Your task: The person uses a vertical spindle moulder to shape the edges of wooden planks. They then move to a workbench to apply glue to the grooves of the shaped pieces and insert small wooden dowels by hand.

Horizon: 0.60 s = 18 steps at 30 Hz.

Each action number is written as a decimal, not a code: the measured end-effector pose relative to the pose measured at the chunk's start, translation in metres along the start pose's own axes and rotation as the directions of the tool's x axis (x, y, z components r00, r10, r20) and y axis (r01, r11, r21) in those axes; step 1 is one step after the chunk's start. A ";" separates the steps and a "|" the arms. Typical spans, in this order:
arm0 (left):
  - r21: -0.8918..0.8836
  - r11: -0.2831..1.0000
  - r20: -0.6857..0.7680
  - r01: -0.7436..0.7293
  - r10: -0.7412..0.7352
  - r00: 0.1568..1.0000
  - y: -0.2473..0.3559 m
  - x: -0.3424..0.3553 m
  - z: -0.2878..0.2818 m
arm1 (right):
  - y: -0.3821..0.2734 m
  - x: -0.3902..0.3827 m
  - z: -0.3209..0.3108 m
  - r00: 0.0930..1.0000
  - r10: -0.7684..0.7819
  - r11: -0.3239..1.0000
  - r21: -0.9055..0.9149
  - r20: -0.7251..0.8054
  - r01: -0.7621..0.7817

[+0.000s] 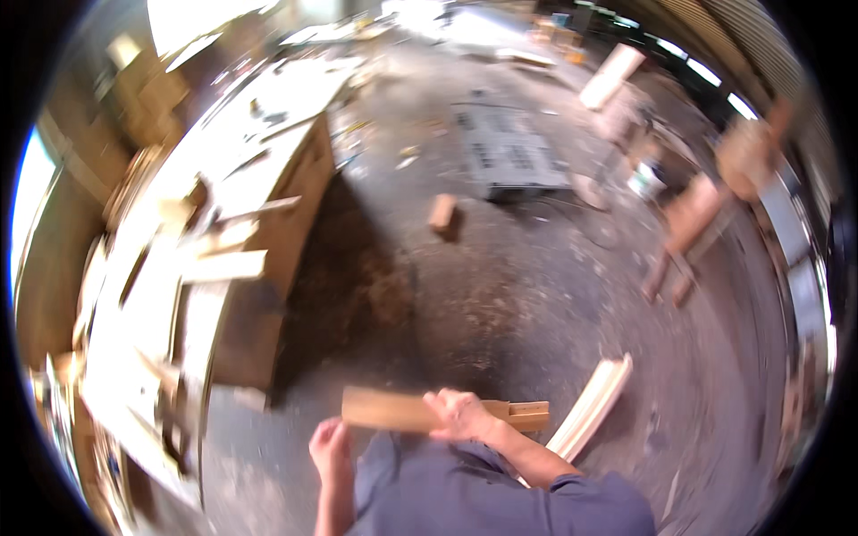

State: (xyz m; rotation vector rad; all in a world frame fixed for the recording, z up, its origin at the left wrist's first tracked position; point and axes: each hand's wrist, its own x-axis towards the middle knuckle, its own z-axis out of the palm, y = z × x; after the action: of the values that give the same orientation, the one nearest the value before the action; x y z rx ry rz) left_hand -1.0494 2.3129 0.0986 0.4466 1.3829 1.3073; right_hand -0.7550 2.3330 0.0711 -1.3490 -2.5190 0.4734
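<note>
A wooden board (386,409) lies crosswise in front of my body, low in the head view, with a narrower stepped part at its right end. My right hand (460,414) is wrapped over the middle of it, fingers bent round the far edge. Close by the board's left end is my left hand (332,449), its fingers curled together at the near corner. Blur hides whether those fingertips grip the corner or hold something small.
A long workbench (237,317) with wood pieces and tools runs along the left. Pale moulded lengths (592,406) lean at my right. A wooden block (441,213) and a grey flat panel (509,147) are on the floor ahead. A wooden chair-like frame (693,223) stands right.
</note>
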 end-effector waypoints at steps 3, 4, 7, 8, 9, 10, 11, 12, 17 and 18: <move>0.073 0.995 0.041 -0.061 0.058 0.997 0.045 0.115 0.035 | 0.061 0.104 -0.016 0.995 0.096 0.995 0.025 -0.023 -0.096; 0.058 0.997 0.035 -0.055 0.053 0.998 0.052 0.140 0.041 | 0.083 0.133 -0.015 0.996 0.081 0.996 0.034 -0.043 -0.080; -0.055 0.998 -0.037 -0.009 0.007 0.999 0.075 0.203 0.066 | 0.147 0.228 -0.027 0.998 0.049 0.995 0.083 -0.033 -0.046; -0.075 0.997 -0.097 -0.008 0.001 0.995 0.074 0.201 0.080 | 0.170 0.246 -0.041 0.999 0.050 0.994 0.095 0.000 -0.050; -0.093 0.996 -0.144 -0.007 -0.006 0.990 0.068 0.206 0.085 | 0.189 0.266 -0.041 0.999 0.038 0.995 0.086 0.014 -0.039; -0.123 0.992 -0.180 -0.033 0.010 0.984 0.071 0.244 0.102 | 0.222 0.318 -0.043 1.000 0.000 0.996 0.091 0.012 -0.001; -0.144 0.989 -0.237 -0.045 0.009 0.971 0.077 0.281 0.118 | 0.251 0.375 -0.046 0.999 -0.043 0.996 0.073 -0.001 0.043; -0.194 0.979 -0.289 -0.053 -0.005 0.957 0.081 0.286 0.132 | 0.261 0.407 -0.056 0.998 -0.065 0.996 0.064 -0.003 0.065; -0.285 0.953 -0.408 -0.100 -0.026 0.913 0.116 0.330 0.189 | 0.282 0.585 -0.106 0.962 -0.270 0.963 0.016 -0.033 0.270; -0.284 0.952 -0.425 -0.111 -0.022 0.905 0.126 0.344 0.199 | 0.285 0.624 -0.106 0.940 -0.338 0.941 0.001 -0.046 0.338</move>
State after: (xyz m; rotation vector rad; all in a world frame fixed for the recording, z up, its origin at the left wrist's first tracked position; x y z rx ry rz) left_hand -1.0315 2.7293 0.1020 -0.0239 1.4926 1.6936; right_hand -0.8395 3.0219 0.0942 -0.8817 -2.6312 0.3752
